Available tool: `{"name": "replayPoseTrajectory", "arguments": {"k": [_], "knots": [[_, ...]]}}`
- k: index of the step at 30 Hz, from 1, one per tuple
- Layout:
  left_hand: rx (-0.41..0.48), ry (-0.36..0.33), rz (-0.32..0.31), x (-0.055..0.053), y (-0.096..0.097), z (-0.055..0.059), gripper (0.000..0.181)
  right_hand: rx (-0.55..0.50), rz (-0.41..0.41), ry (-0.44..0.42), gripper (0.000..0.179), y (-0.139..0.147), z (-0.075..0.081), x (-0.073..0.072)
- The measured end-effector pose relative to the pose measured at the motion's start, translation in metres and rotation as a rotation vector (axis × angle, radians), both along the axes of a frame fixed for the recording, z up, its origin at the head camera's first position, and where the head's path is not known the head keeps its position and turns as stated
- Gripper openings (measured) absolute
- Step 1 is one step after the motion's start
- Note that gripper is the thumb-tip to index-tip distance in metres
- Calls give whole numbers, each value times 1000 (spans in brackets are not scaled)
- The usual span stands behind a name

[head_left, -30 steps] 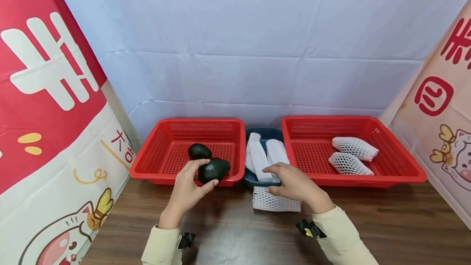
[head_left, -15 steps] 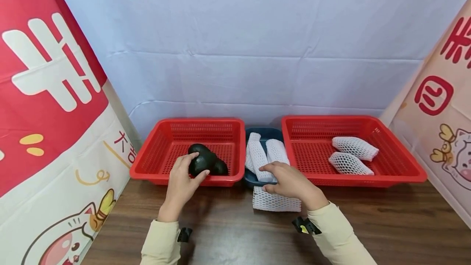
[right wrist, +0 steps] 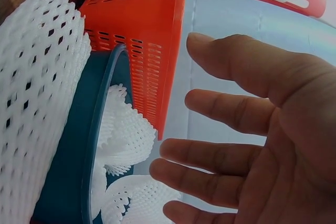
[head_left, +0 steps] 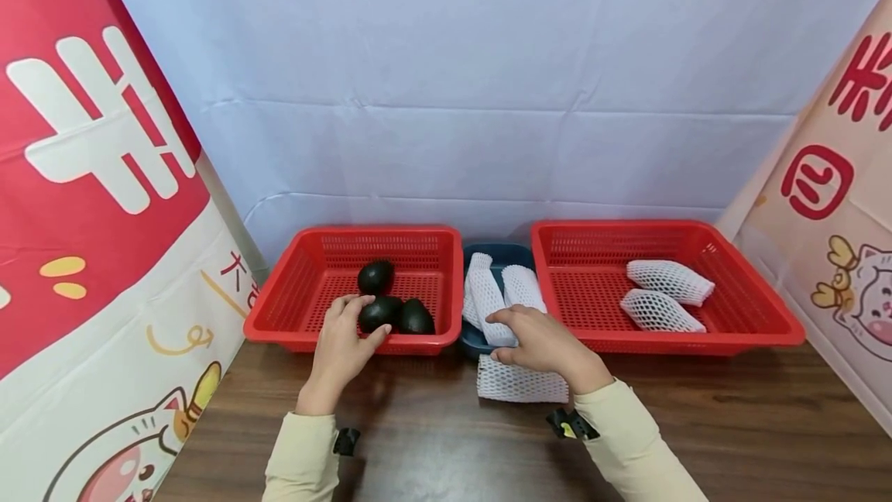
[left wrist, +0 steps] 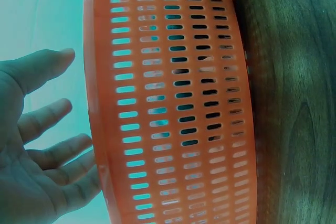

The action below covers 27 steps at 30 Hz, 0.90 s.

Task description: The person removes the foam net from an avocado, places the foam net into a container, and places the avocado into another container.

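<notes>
Three dark green avocados lie in the left red basket (head_left: 320,341): a rear avocado (head_left: 376,277), a front avocado (head_left: 381,314) and one more avocado (head_left: 416,318) at its right. My left hand (head_left: 340,343) is over the basket's front rim, thumb and fingers spread around the front avocado in the head view. In the left wrist view no fruit shows between the spread fingers (left wrist: 50,119). My right hand (head_left: 543,341) hovers with loosely extended fingers over white foam net sleeves (head_left: 488,293) in the blue bin (head_left: 474,343), holding nothing in the right wrist view.
Another foam net sleeve (head_left: 523,379) lies flat on the wooden table (head_left: 446,448) before the bin. In the right red basket (head_left: 578,343), two net-covered items (head_left: 662,311) rest at the right. A pale cloth (head_left: 446,99) hangs behind, with printed cloths at both sides.
My left hand has moved left with the avocado it held, set it down in the left basket and let go, uncovering another avocado at the right. My right hand has barely shifted.
</notes>
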<state>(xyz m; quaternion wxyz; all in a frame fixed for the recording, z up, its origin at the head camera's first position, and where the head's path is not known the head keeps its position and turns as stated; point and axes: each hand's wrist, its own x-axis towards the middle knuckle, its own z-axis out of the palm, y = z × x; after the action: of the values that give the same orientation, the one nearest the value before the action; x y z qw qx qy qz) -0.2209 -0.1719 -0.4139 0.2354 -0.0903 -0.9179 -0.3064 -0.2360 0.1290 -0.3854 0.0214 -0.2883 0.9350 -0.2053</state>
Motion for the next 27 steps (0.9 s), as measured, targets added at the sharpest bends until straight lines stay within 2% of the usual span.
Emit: {"name": "replayPoseTrajectory", "arguments": {"k": [6,14,17,20,23,27], "knots": [[-19,-3,0,0,-1,-1,46,14,0,-10,50,-1,-2,-2],[-30,29,-4,0,-3,-4,45,12,3,-20,49,-2,-2,-1],[-61,35,-10,4,-1,1,46,7,9,-10,49,-2,-1,0],[-103,68,-47,12,3,4,47,-3,14,-8,47,0,0,5],[-132,91,-80,20,9,3,46,-19,23,-24,47,2,-2,11],[-147,115,-80,26,13,-2,45,-31,44,-33,47,3,-7,14]]}}
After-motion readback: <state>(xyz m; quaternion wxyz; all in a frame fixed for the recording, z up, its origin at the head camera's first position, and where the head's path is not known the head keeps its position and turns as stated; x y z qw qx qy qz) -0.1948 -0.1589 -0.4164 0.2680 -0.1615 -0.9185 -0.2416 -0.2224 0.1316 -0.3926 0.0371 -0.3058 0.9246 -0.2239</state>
